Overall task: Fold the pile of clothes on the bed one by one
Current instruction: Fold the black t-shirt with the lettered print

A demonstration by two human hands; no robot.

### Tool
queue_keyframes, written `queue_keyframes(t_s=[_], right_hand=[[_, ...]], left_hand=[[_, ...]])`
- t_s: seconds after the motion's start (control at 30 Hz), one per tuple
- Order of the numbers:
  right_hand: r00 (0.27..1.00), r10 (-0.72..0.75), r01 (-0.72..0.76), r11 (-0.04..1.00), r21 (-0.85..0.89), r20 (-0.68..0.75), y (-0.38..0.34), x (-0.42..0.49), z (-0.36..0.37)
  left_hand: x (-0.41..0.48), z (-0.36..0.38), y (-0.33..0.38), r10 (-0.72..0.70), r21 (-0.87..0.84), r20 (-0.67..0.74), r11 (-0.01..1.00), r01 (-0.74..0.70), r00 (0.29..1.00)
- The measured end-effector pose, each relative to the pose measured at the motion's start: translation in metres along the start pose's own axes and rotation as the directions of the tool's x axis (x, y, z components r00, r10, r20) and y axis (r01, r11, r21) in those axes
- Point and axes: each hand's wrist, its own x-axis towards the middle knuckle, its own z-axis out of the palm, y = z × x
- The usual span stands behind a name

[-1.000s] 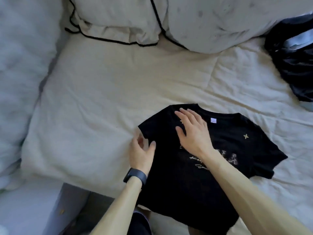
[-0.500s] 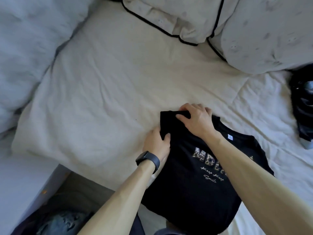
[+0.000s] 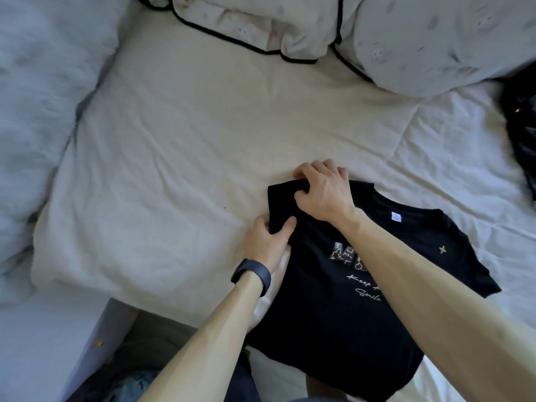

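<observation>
Item under handling: one black short-sleeved T-shirt, lying front-up on the cream quilted bed cover, close to the near edge of the bed. Its collar points away and to the right, and its hem overhangs the near edge. A white neck label shows inside the collar. Leopard-patterned block lettering with pale script beneath it runs across the chest, partly covered by the right forearm. A small gold star sits near the sleeve on the person's right, which lies spread flat.

The left-side shoulder and sleeve are bunched into a thick fold at the shirt's upper left corner. The right hand grips the far edge of that fold, fingers curled over it and thumb pressed into the cloth. The left hand pinches the near part of the same fold, with its thumb on top and its fingers hidden beneath the fabric. A black wristband is on the left wrist.

Surroundings: two pale pillows with black piping lie at the head of the bed. A heap of dark clothes lies at the right edge, well apart from the shirt. A pale grey-blue rumpled duvet lies along the left side.
</observation>
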Motion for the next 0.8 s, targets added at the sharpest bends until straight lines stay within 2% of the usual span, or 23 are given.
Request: queue_keyframes(t_s=[0.03, 0.1, 0.2, 0.27, 0.3, 0.37, 0.43, 0.47, 0.53, 0.57, 0.6, 0.63, 0.73, 0.77, 0.8], right_hand=[[0.998, -0.009, 0.009, 1.000, -0.006, 0.056, 0.002, -0.001, -0.004], [0.994, -0.037, 0.044, 0.997, -0.067, 0.100, 0.007, 0.000, -0.011], [0.996, -0.070, 0.071, 0.997, -0.029, 0.046, 0.017, 0.001, -0.017], [0.998, -0.062, 0.062, 0.992, 0.111, -0.008, 0.023, -0.004, -0.021], [0.998, -0.035, 0.045, 0.977, 0.207, -0.054, 0.028, -0.010, -0.025], [0.988, 0.053, 0.009, 0.916, 0.400, -0.143, 0.046, -0.031, -0.031], [0.982, 0.136, -0.057, 0.875, 0.480, -0.132, 0.075, -0.057, -0.037], [0.983, 0.161, -0.103, 0.878, 0.467, -0.087, 0.090, -0.071, -0.039], [0.973, 0.232, -0.218, 0.882, 0.417, 0.018, 0.116, -0.093, -0.043], [0.958, 0.285, -0.274, 0.864, 0.422, 0.038, 0.124, -0.101, -0.046], [0.940, 0.339, -0.320, 0.838, 0.441, 0.038, 0.129, -0.106, -0.048], [0.925, 0.378, -0.347, 0.815, 0.464, 0.028, 0.129, -0.108, -0.052], [0.923, 0.378, -0.362, 0.777, 0.515, 0.077, 0.118, -0.101, -0.058], [0.926, 0.356, -0.370, 0.779, 0.506, 0.130, 0.113, -0.094, -0.058], [0.920, 0.340, -0.392, 0.790, 0.471, 0.195, 0.108, -0.085, -0.055]], left_hand=[[-0.002, 0.001, -0.006, -0.003, -0.076, 0.036, 0.997, 0.006, 0.999], [-0.003, 0.002, -0.014, 0.014, -0.091, 0.049, 0.996, -0.009, 0.999], [-0.009, 0.007, -0.011, 0.058, -0.045, -0.096, 0.997, -0.062, 0.994], [-0.021, 0.016, -0.004, 0.202, 0.040, -0.246, 0.979, -0.199, 0.948], [-0.028, 0.021, -0.003, 0.340, 0.126, -0.300, 0.940, -0.316, 0.891], [-0.042, 0.036, -0.010, 0.661, 0.375, -0.289, 0.743, -0.554, 0.692], [-0.055, 0.054, -0.023, 0.860, 0.582, -0.101, 0.459, -0.671, 0.501], [-0.060, 0.063, -0.031, 0.889, 0.638, 0.035, 0.331, -0.695, 0.456], [-0.065, 0.078, -0.050, 0.834, 0.667, 0.323, 0.134, -0.733, 0.447], [-0.067, 0.081, -0.060, 0.795, 0.663, 0.416, 0.067, -0.746, 0.441], [-0.070, 0.081, -0.066, 0.777, 0.656, 0.442, 0.061, -0.753, 0.448], [-0.072, 0.079, -0.067, 0.783, 0.655, 0.398, 0.123, -0.746, 0.479], [-0.076, 0.074, -0.057, 0.735, 0.652, 0.081, 0.471, -0.593, 0.673], [-0.074, 0.072, -0.051, 0.670, 0.641, 0.020, 0.561, -0.524, 0.742], [-0.072, 0.070, -0.045, 0.586, 0.638, 0.016, 0.618, -0.460, 0.810]])
